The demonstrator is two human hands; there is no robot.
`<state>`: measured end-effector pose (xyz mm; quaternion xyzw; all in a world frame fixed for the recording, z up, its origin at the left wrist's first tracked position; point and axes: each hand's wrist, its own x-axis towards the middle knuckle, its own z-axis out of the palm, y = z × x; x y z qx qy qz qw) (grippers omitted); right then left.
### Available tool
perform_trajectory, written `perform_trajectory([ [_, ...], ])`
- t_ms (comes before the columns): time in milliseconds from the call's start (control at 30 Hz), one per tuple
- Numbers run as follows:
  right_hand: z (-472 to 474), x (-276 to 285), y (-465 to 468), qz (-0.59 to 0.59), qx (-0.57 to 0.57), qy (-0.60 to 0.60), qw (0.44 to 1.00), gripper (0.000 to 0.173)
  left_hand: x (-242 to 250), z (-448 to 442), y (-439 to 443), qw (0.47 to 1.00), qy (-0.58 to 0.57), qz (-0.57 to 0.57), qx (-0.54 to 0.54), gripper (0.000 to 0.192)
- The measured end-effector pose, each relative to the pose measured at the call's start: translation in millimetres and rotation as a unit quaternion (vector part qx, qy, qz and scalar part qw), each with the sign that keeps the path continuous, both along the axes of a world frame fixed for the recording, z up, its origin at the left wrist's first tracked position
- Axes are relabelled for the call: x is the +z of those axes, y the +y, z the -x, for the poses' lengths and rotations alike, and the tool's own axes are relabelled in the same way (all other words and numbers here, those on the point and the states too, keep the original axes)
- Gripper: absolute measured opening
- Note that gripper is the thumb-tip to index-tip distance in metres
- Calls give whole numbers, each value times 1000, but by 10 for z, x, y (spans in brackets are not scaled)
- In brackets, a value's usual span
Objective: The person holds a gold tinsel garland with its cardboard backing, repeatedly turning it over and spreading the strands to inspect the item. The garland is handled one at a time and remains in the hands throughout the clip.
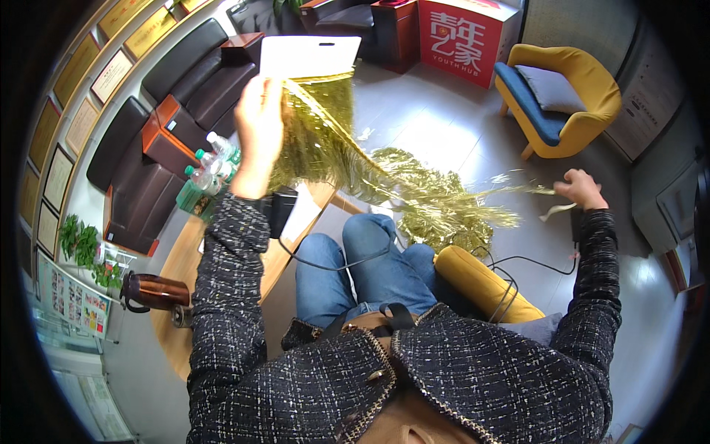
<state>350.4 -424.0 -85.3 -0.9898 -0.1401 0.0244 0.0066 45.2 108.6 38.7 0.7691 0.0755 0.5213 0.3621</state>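
My left hand is raised and grips a white card with a hang slot, along with the gold foil fringe at the card's lower edge. From there a gold band with metallic strands slants down to the right, into a loose heap of gold tinsel beyond my knees. Out to the right, my right hand pinches thin strands pulled away from that heap. A pale ribbon end dangles just below it. My left fingers partly cover the card's lower corner.
At my left stands a wooden table with plastic water bottles, a green box and a brown thermos jug. Black cables hang from both wrists. A yellow armchair and a red box stand beyond.
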Motion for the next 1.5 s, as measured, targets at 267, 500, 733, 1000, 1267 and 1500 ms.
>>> perform_trajectory([
  [267, 1352, 397, 2242, -559, 391, 197, 705, 17, -325, -114, -664, 990, 17, -136, 21, 18],
  [500, 1861, 623, 2916, -621, 382, 337, 596, 21, -331, -84, -863, 990, 23, -142, 11, 19],
  [733, 1881, 509, 2836, -591, 378, 401, 589, 34, -289, -31, -837, 984, 15, -177, 11, 18],
  [1000, 1977, 719, 2388, -482, 409, 312, 710, 68, -349, 35, -684, 979, 0, -195, 53, 17],
  [1267, 1919, 732, 2502, -522, 400, 334, 675, 34, -410, 29, -693, 982, -8, -178, 55, 18],
  [1500, 1906, 854, 2491, -449, 565, 56, 690, 29, -413, 39, -756, 987, -11, -152, 56, 17],
])
